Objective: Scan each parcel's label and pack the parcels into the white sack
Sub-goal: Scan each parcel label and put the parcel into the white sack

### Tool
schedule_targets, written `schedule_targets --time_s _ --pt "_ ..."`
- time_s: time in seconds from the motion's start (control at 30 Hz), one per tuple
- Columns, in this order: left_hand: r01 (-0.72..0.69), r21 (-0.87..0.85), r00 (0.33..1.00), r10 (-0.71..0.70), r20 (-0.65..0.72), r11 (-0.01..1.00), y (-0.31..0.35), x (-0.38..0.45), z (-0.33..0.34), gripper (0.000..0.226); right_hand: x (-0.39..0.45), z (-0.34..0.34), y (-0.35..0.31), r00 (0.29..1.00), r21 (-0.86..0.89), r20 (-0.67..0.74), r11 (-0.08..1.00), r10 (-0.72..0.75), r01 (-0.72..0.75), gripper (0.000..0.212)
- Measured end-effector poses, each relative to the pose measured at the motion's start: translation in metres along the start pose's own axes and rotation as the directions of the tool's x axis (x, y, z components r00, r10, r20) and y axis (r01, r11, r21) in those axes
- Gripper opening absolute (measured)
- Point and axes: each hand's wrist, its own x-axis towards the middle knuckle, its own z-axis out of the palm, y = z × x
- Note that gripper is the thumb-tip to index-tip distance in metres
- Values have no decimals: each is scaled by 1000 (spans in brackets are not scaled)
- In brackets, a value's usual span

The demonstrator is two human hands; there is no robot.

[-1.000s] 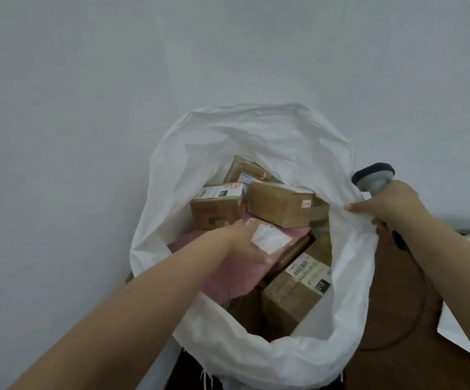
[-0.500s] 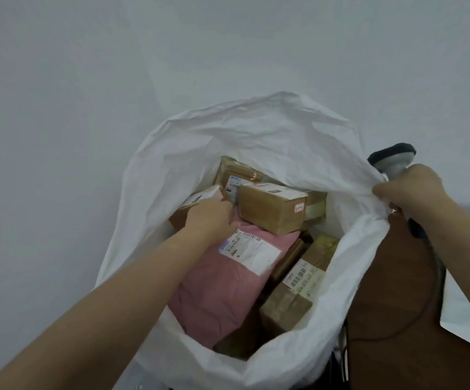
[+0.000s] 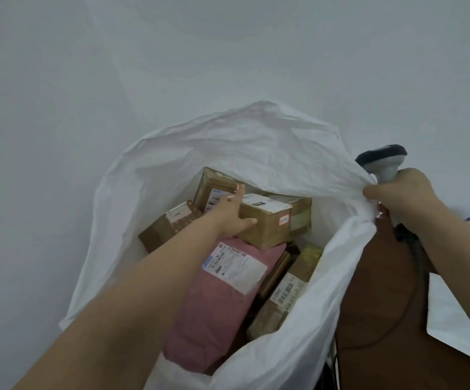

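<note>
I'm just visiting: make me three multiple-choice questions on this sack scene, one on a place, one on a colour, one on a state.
1. Where does the left hand rest?
A. on a brown box in the sack
B. on the wall
C. on the scanner

2. What colour is the soft mailer?
A. green
B. pink
C. black

3. What is the right hand doing?
A. hanging idle
B. lying flat on the desk
C. gripping the sack's rim and the scanner

Answers: 1 A, its fingers lie on the box; 2 B, plainly pink; 3 C, fingers pinch the rim beside the scanner's handle.
</note>
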Motion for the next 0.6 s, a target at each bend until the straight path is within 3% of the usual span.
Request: schedule_targets --time_s 0.1,0.27,0.47,0.6 --pt "36 -47 992 -30 123 998 37 1 16 84 3 -4 -6 998 114 -36 992 -43 46 15" --pt "-73 -202 971 115 208 977 50 -10 31 81 2 0 3 998 191 53 981 22 -31 25" --pt "-211 -313 963 143 -226 926 41 -18 5 58 -18 -16 20 982 367 134 913 136 -176 42" --pt "-379 -331 839 169 -518 864 79 -20 -17 38 -30 -42 47 915 422 284 819 288 -389 36"
